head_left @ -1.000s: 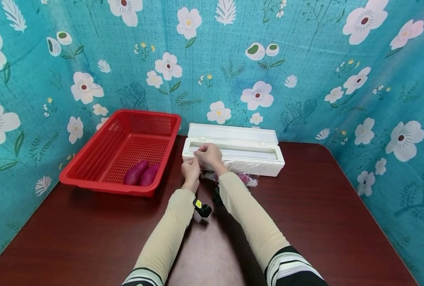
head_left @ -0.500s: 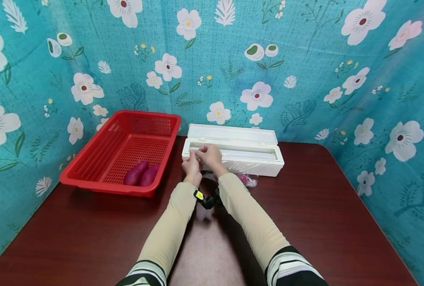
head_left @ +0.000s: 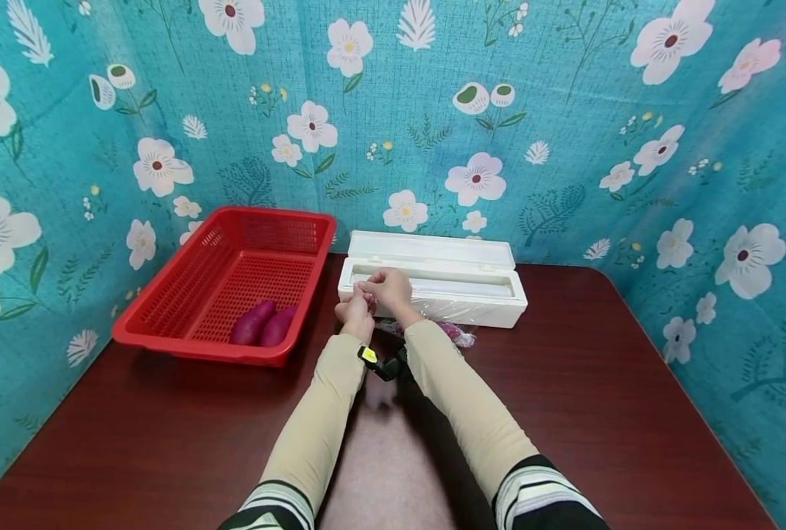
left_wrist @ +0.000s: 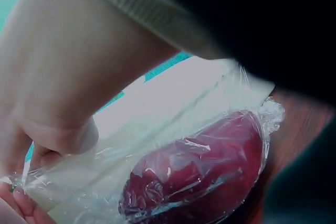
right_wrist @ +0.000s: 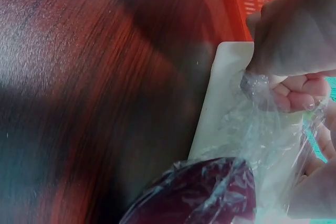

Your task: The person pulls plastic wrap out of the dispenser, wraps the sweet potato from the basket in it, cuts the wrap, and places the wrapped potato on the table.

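At the left end of the white box [head_left: 466, 310], my left hand [head_left: 356, 313] and right hand [head_left: 390, 289] meet. Clear plastic film [right_wrist: 262, 129] is bunched in the curled fingers of my left hand [right_wrist: 296, 51], seen in the right wrist view. My right hand [left_wrist: 58, 87] pinches the film's edge beside it. Below the hands, against the box's front, a purple sweet potato [left_wrist: 205, 166] lies covered in wrinkled film. The box lid [head_left: 433, 249] stands open, and a white roll [head_left: 459, 286] lies inside.
Left of the box, a red basket [head_left: 201, 346] holds two purple sweet potatoes [head_left: 252, 322]. A floral curtain [head_left: 393, 110] hangs behind the dark red table [head_left: 605, 383].
My left hand has risen slightly, turned, and moved in closer to my right hand. My right hand has hardly moved; the box and basket stay put.
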Action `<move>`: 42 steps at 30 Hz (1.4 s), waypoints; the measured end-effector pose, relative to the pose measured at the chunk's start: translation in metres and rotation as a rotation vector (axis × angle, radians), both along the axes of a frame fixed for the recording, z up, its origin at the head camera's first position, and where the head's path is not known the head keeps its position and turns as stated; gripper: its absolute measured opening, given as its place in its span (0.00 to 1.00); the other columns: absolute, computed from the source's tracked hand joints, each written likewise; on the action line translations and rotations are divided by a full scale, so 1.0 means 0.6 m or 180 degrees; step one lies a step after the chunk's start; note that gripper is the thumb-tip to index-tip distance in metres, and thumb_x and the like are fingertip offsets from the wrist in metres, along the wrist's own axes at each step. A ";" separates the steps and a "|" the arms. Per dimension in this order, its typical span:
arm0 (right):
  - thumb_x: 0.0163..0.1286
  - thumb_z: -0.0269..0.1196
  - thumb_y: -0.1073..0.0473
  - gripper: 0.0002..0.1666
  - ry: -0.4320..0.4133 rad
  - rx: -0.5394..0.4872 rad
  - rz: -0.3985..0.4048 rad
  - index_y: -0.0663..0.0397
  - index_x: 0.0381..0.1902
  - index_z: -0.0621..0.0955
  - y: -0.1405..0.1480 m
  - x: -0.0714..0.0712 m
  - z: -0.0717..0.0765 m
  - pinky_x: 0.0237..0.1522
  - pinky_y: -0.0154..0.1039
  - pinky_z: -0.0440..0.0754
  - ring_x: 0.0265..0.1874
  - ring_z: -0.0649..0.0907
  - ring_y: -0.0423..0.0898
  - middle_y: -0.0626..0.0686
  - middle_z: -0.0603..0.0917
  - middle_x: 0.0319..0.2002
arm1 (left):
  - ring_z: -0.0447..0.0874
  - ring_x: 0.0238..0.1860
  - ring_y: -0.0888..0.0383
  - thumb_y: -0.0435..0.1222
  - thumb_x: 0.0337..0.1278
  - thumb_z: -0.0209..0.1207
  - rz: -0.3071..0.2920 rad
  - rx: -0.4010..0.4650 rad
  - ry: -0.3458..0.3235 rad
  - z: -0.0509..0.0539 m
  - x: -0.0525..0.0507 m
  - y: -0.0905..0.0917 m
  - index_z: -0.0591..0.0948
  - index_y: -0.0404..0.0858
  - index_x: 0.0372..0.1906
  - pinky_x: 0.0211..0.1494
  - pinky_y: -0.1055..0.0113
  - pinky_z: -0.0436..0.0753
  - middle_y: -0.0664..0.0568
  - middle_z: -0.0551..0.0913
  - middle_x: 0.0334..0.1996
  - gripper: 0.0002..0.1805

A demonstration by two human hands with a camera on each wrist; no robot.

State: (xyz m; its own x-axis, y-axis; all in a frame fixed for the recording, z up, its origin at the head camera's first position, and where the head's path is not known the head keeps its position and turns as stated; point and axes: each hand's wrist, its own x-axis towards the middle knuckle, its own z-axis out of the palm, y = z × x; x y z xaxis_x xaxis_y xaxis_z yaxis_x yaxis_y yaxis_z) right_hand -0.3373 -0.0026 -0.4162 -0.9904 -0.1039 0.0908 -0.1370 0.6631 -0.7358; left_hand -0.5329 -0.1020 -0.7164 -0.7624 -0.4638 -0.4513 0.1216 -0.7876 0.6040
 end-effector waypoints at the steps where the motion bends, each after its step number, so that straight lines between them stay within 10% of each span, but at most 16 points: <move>1: 0.53 0.66 0.50 0.13 -0.0024 -0.0025 0.0012 0.55 0.23 0.81 0.000 0.000 0.000 0.24 0.34 0.69 0.21 0.74 0.43 0.47 0.79 0.20 | 0.73 0.13 0.55 0.48 0.28 0.71 0.0004 -0.0001 -0.0031 -0.001 -0.001 -0.001 0.75 0.38 0.22 0.13 0.62 0.69 0.48 0.75 0.12 0.21; 8: 0.53 0.65 0.52 0.11 -0.0106 -0.0075 0.0095 0.54 0.23 0.81 0.000 0.000 0.002 0.22 0.33 0.69 0.20 0.74 0.43 0.47 0.79 0.20 | 0.72 0.14 0.55 0.50 0.22 0.72 -0.0013 0.0048 -0.0066 0.041 0.036 0.001 0.75 0.37 0.21 0.17 0.63 0.71 0.48 0.74 0.12 0.25; 17: 0.53 0.66 0.53 0.11 -0.0065 0.0057 0.0166 0.55 0.22 0.81 0.000 0.005 0.013 0.23 0.34 0.70 0.22 0.75 0.44 0.48 0.79 0.21 | 0.70 0.13 0.57 0.38 0.49 0.62 -0.0054 -0.0039 0.0051 0.213 0.170 0.018 0.68 0.33 0.27 0.18 0.65 0.72 0.47 0.70 0.11 0.15; 19: 0.53 0.66 0.53 0.11 -0.0046 0.0120 0.0171 0.55 0.21 0.80 -0.001 0.007 0.015 0.23 0.34 0.70 0.21 0.75 0.44 0.48 0.79 0.20 | 0.70 0.14 0.56 0.39 0.49 0.62 -0.0046 -0.0067 -0.0031 0.206 0.163 0.016 0.65 0.34 0.34 0.19 0.64 0.73 0.48 0.70 0.13 0.18; 21: 0.53 0.65 0.53 0.11 -0.0018 0.0199 0.0168 0.54 0.21 0.80 -0.001 0.007 0.016 0.22 0.34 0.69 0.20 0.75 0.44 0.47 0.79 0.19 | 0.71 0.15 0.55 0.43 0.40 0.67 0.0031 -0.0064 -0.0025 0.140 0.110 0.008 0.62 0.37 0.40 0.20 0.62 0.74 0.48 0.72 0.17 0.28; 22: 0.53 0.65 0.53 0.11 -0.0008 0.0227 0.0166 0.54 0.20 0.80 -0.001 0.008 0.016 0.22 0.34 0.69 0.20 0.75 0.44 0.47 0.78 0.19 | 0.71 0.15 0.55 0.43 0.40 0.66 0.0078 -0.0072 -0.0035 0.136 0.106 0.008 0.62 0.38 0.41 0.20 0.62 0.75 0.48 0.72 0.18 0.28; 25: 0.53 0.65 0.55 0.10 0.0055 0.0269 0.0149 0.54 0.20 0.80 0.000 0.008 0.017 0.22 0.34 0.69 0.19 0.75 0.44 0.47 0.78 0.18 | 0.70 0.18 0.57 0.43 0.42 0.65 0.0120 -0.0009 -0.0136 0.158 0.117 0.015 0.60 0.42 0.46 0.23 0.64 0.74 0.50 0.71 0.23 0.30; 28: 0.53 0.64 0.55 0.10 0.0133 0.0291 0.0118 0.54 0.19 0.80 0.002 0.006 0.015 0.23 0.35 0.70 0.20 0.75 0.44 0.47 0.78 0.18 | 0.69 0.16 0.59 0.36 0.54 0.58 0.0149 0.0002 -0.0121 0.258 0.190 0.033 0.60 0.38 0.43 0.22 0.67 0.73 0.49 0.70 0.21 0.19; 42: 0.51 0.65 0.56 0.08 0.0169 0.0276 0.0123 0.54 0.19 0.80 0.014 0.001 0.011 0.24 0.36 0.70 0.20 0.74 0.44 0.47 0.78 0.18 | 0.67 0.13 0.58 0.33 0.56 0.55 0.0177 0.0096 -0.0027 0.258 0.189 0.032 0.53 0.38 0.48 0.19 0.68 0.71 0.48 0.67 0.19 0.23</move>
